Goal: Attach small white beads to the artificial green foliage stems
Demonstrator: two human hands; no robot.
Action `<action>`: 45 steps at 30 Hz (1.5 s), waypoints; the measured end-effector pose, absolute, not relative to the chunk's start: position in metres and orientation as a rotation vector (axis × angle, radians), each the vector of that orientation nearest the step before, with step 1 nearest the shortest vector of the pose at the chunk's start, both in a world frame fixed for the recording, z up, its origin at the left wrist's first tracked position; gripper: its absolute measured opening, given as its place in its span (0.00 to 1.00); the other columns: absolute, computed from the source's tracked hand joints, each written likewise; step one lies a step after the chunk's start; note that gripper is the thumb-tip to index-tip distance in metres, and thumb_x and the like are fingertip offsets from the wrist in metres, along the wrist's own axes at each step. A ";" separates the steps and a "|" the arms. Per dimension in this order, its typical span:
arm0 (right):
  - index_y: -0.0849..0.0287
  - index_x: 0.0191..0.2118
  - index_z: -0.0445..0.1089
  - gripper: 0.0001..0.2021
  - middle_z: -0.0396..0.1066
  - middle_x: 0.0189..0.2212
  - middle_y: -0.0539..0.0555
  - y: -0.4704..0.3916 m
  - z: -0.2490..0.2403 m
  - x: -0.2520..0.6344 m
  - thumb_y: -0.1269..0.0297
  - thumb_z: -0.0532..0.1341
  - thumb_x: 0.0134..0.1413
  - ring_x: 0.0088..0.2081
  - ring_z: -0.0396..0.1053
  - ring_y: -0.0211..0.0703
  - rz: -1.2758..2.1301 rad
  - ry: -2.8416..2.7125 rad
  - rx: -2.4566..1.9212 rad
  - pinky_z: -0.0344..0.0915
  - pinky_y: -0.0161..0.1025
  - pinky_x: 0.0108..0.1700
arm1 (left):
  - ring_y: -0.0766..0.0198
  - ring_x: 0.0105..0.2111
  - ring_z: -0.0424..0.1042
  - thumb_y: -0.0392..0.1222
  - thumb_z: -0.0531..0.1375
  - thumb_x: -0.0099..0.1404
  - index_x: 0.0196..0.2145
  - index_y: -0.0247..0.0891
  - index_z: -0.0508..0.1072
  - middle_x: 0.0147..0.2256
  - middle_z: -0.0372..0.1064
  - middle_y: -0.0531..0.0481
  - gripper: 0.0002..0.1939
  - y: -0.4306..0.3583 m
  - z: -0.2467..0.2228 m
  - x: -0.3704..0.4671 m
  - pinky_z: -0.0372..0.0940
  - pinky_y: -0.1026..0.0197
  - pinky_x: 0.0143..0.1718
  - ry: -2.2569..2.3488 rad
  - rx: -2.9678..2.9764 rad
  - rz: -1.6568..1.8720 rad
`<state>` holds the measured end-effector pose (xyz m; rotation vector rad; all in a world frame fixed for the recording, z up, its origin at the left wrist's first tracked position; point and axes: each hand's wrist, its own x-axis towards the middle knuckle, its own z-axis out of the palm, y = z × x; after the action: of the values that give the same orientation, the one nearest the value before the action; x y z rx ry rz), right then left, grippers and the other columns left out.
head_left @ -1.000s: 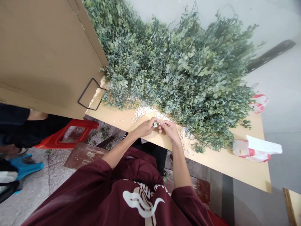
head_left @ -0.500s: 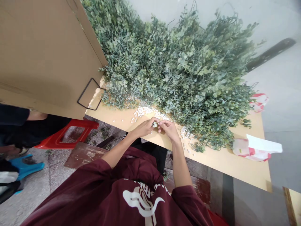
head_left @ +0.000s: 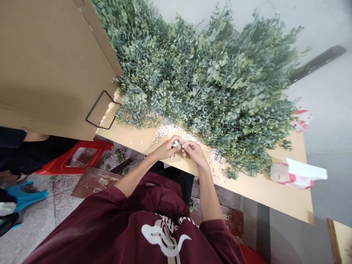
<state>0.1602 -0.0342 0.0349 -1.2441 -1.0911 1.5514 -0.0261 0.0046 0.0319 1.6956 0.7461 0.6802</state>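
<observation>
Close together over the table's front edge, both my hands are closed. My left hand (head_left: 168, 148) grips a small leafy sprig (head_left: 176, 144), pale green and whitish, that shows between thumb and fingers. The fingertips of my right hand (head_left: 193, 151) pinch at the sprig's right end; exactly what lies in them is too small to make out. Just beyond the hands, small white bead-like pieces (head_left: 168, 129) are spread on the table (head_left: 286, 198). Behind them rises a big heap of artificial green foliage (head_left: 192, 73).
A large cardboard box (head_left: 52, 66) stands at the left, with a black wire frame (head_left: 100, 110) by its edge. Red-and-white plastic packaging (head_left: 291, 175) lies at the right. A red stool (head_left: 77, 159) and another person's legs (head_left: 35, 154) are at lower left.
The view has shifted slightly. My hands have moved a little left, and their tips are slightly further apart, with the sprig still in the left hand.
</observation>
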 end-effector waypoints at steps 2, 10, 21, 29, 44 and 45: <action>0.58 0.31 0.70 0.13 0.68 0.23 0.47 -0.034 0.032 0.160 0.53 0.66 0.50 0.21 0.63 0.33 1.569 -1.053 -1.225 0.56 0.32 0.23 | 0.68 0.29 0.66 0.45 0.53 0.68 0.47 0.38 0.61 0.35 0.65 0.51 0.12 0.006 0.031 -0.026 0.62 0.65 0.33 0.732 1.675 0.700; 0.58 0.30 0.70 0.11 0.67 0.23 0.47 -0.033 0.028 0.156 0.56 0.66 0.51 0.22 0.64 0.33 1.585 -0.970 -1.190 0.58 0.32 0.25 | 0.69 0.28 0.64 0.46 0.53 0.69 0.45 0.38 0.60 0.32 0.63 0.53 0.12 0.007 0.023 -0.025 0.61 0.66 0.31 0.715 1.644 0.715; 0.57 0.30 0.68 0.11 0.66 0.20 0.47 -0.034 0.026 0.148 0.55 0.65 0.53 0.21 0.62 0.34 1.517 -0.961 -1.241 0.56 0.32 0.24 | 0.69 0.26 0.65 0.45 0.52 0.69 0.45 0.39 0.61 0.33 0.66 0.53 0.10 0.010 0.025 -0.026 0.61 0.66 0.30 0.680 1.618 0.666; 0.57 0.32 0.67 0.11 0.64 0.21 0.46 -0.036 0.027 0.142 0.54 0.64 0.54 0.21 0.62 0.34 1.406 -1.065 -1.262 0.60 0.33 0.26 | 0.70 0.22 0.63 0.44 0.52 0.68 0.46 0.40 0.62 0.30 0.63 0.55 0.11 0.009 0.030 -0.025 0.60 0.68 0.24 0.768 1.604 0.637; 0.57 0.34 0.70 0.09 0.68 0.25 0.49 -0.048 0.028 0.128 0.56 0.62 0.56 0.26 0.64 0.37 1.108 -1.101 -1.334 0.62 0.35 0.30 | 0.66 0.29 0.66 0.40 0.50 0.67 0.47 0.41 0.62 0.34 0.66 0.53 0.11 0.002 0.032 -0.022 0.62 0.64 0.33 0.886 1.690 0.702; 0.57 0.35 0.70 0.09 0.68 0.25 0.49 -0.049 0.028 0.128 0.56 0.61 0.56 0.26 0.64 0.37 1.101 -1.114 -1.337 0.63 0.35 0.31 | 0.65 0.31 0.67 0.41 0.51 0.67 0.48 0.41 0.62 0.35 0.66 0.52 0.12 0.001 0.031 -0.023 0.63 0.64 0.34 0.885 1.694 0.704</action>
<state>0.1282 -0.0490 0.0279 -1.3371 -1.1139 1.1009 -0.0225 0.0014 0.0308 1.6944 0.8849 0.7037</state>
